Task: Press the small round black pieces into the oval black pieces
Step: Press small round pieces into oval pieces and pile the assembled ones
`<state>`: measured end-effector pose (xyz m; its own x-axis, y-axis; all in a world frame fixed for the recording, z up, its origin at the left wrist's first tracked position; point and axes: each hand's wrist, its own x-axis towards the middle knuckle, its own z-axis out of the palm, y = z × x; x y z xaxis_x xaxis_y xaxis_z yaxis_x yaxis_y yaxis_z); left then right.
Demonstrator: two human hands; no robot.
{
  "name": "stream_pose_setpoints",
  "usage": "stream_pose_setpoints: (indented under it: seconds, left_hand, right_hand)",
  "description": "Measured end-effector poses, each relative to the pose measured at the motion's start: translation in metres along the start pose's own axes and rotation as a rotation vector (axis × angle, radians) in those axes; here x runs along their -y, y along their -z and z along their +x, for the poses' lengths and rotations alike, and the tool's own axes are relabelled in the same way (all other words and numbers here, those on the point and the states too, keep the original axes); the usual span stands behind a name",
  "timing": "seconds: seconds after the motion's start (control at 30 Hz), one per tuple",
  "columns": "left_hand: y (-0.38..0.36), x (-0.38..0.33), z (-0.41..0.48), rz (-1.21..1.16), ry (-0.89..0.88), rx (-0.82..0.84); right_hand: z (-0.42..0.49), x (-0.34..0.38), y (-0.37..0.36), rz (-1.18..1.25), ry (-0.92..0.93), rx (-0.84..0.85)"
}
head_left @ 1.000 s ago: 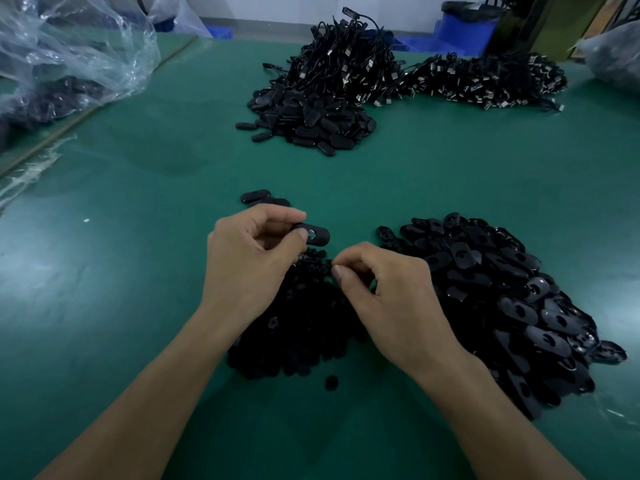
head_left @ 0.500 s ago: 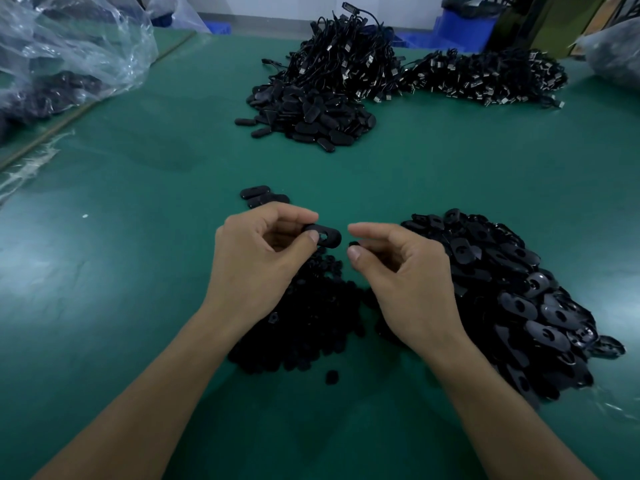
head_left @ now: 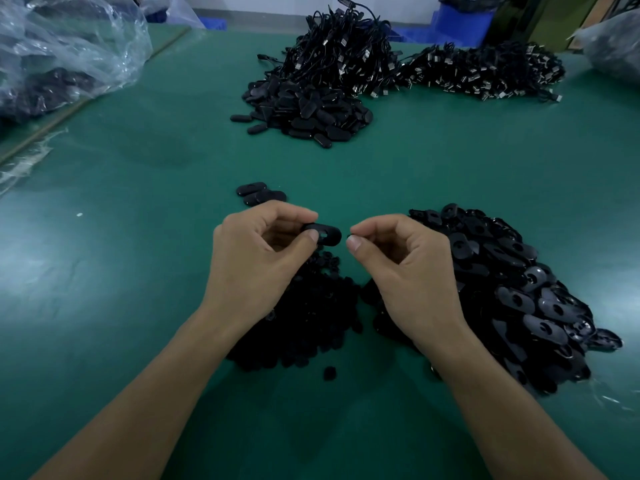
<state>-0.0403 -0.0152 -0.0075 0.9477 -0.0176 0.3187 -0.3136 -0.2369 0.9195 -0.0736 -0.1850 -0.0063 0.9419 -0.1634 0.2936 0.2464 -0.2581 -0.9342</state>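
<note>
My left hand [head_left: 256, 268] pinches one oval black piece [head_left: 327, 233] between thumb and forefinger, its hole facing up. My right hand [head_left: 405, 271] is just right of it, thumb and forefinger pinched together; whatever they hold is too small to make out. Below both hands lies a heap of small round black pieces [head_left: 311, 317], partly hidden by my hands. One loose round piece [head_left: 329, 373] sits in front of it. A big heap of oval black pieces [head_left: 512, 289] lies to the right.
A few oval pieces [head_left: 259, 194] lie just beyond my left hand. Farther back are a pile of black oval parts [head_left: 304, 112] and bundles of black cables [head_left: 478, 72]. Clear plastic bags [head_left: 65, 53] lie at the far left on the green table [head_left: 104, 271].
My right hand has lifted off the round-piece heap and come up beside the oval piece. My left hand has raised the oval piece slightly and kept its grip.
</note>
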Motion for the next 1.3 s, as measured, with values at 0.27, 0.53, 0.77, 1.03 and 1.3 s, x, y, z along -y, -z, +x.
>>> stream_pose_setpoints:
  seconds: [0.27, 0.53, 0.77, 1.03, 1.3]
  left_hand:
    - [-0.001, -0.003, -0.001, -0.005, -0.027, 0.018]
    - [-0.001, -0.007, -0.004, -0.024, -0.054, 0.072]
    - [-0.004, -0.01, -0.005, -0.016, -0.053, 0.078]
    - [-0.005, -0.012, -0.005, -0.058, -0.054, 0.089]
    - [-0.004, -0.009, -0.003, -0.044, -0.03, 0.034]
  right_hand:
    - [0.0, 0.0, 0.0, 0.122, -0.093, 0.034]
    - [-0.001, 0.002, -0.001, 0.065, -0.054, 0.05]
    - [-0.001, 0.003, -0.001, 0.049, -0.049, 0.044]
    - [-0.001, 0.003, -0.001, 0.061, -0.064, 0.048]
    - [0.0, 0.002, 0.0, 0.021, -0.024, 0.007]
